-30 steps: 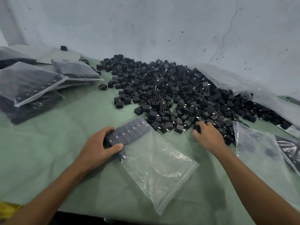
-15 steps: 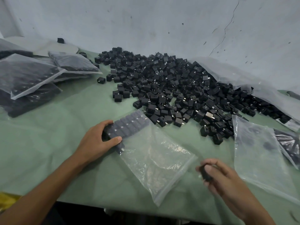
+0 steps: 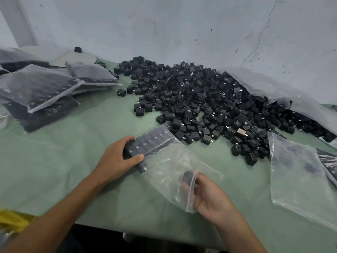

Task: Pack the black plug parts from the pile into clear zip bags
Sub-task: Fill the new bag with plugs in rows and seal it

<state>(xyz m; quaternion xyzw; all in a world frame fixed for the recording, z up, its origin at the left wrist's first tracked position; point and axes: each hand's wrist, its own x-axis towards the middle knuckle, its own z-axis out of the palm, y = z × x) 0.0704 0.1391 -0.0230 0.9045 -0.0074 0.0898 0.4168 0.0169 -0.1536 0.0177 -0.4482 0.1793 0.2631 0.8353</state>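
Green surface (image 3: 73, 161) now carries the right hand (image 3: 209, 196), back from the pile (image 3: 200, 99) and curled round one black plug part (image 3: 187, 177) just inside the clear zip bag (image 3: 169, 167) mouth, while the left hand (image 3: 116, 159) grips the packed row (image 3: 151, 143), so another piece looks ready to join it.

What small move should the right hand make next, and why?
Probably slide the black plug part deeper into the clear zip bag, toward the row of plugs the left hand holds: the right hand grips it at the bag's mouth, apart from that row.
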